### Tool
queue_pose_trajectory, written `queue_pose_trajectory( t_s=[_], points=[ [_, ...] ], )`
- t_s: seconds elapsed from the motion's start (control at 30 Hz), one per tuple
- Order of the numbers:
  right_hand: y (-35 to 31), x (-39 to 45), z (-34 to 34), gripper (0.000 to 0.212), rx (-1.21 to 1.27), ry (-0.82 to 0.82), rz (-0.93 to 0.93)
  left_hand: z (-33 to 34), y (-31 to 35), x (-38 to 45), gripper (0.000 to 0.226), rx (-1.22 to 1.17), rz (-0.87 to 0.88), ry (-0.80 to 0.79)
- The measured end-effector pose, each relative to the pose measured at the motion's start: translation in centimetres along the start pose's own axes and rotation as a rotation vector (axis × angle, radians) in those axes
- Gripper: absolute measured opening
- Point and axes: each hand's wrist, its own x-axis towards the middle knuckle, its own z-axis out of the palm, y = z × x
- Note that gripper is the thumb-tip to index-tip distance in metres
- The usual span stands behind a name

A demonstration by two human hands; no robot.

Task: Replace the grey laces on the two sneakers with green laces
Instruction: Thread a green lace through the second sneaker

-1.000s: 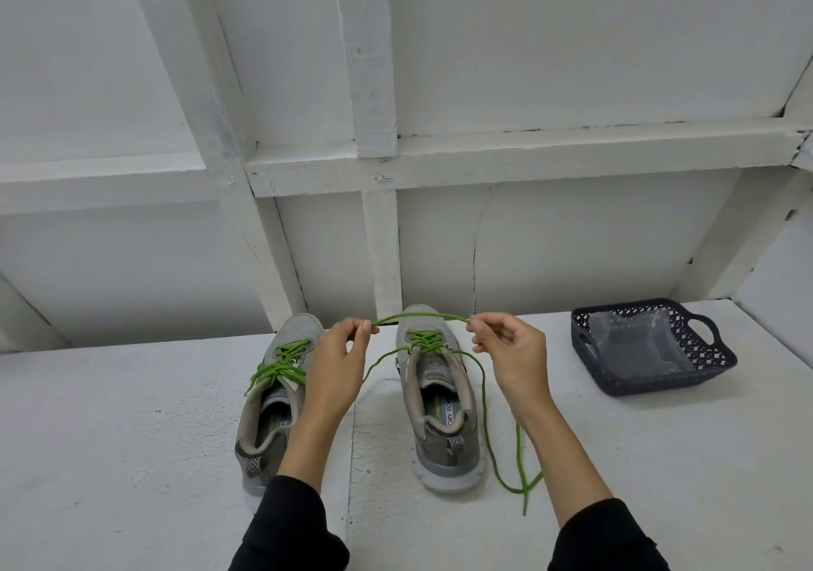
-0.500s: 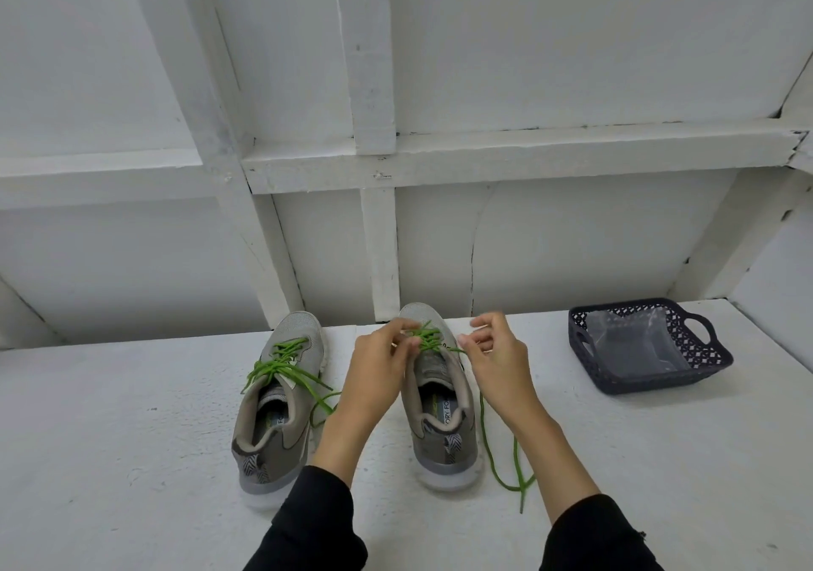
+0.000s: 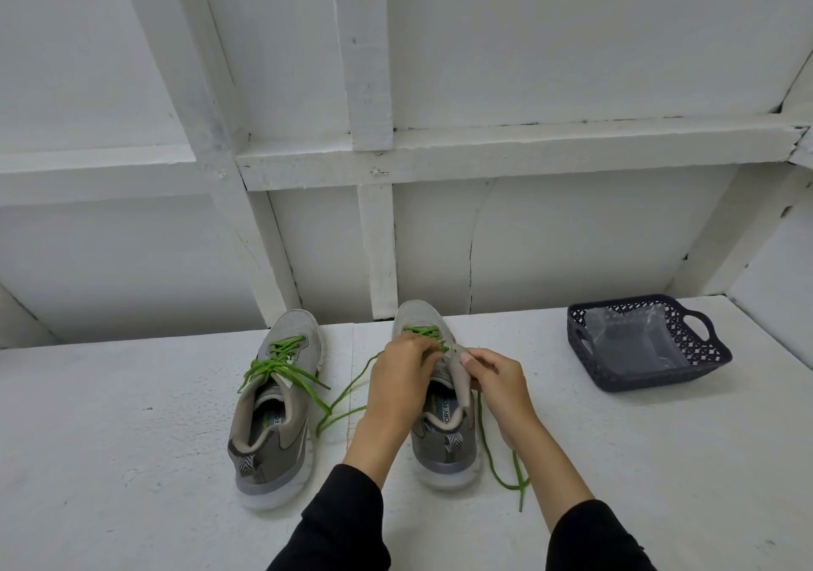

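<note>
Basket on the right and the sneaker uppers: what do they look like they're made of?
Basket: likely moulded plastic, dark navy, matte; its walls are a regular cut-out lattice with moulded handle holes. A clear film or bag, probably thin plastic, lies inside it. Left sneaker and right sneaker: grey knit-looking mesh at the toes, smoother taupe collar panels, pale translucent-looking soles, probably rubber or foam.

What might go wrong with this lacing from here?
The left hand pinches the green lace at the right sneaker while the right hand grips its eyelet flap; the lace end might miss the hole. Its loose tails trail on the table and could tangle with the left sneaker's lace.
</note>
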Motion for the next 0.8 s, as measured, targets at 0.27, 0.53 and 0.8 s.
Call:
queue_pose_trajectory(
  t_s=[0.27, 0.53, 0.8],
  points=[
    [0.18, -0.05, 0.0, 0.012, 0.123, -0.018, 0.035, 0.72, -0.01, -0.11, 0.022, 0.031, -0.015, 0.031],
    [0.02, -0.25, -0.05, 0.016, 0.162, -0.045, 0.035, 1.16, 0.47, -0.37, 0.02, -0.015, -0.092, 0.132],
    [-0.04, -0.21, -0.22, 0.02, 0.216, -0.066, 0.055, 0.96, 0.79, 0.07, 0.02, 0.043, -0.024, 0.084]
  ],
)
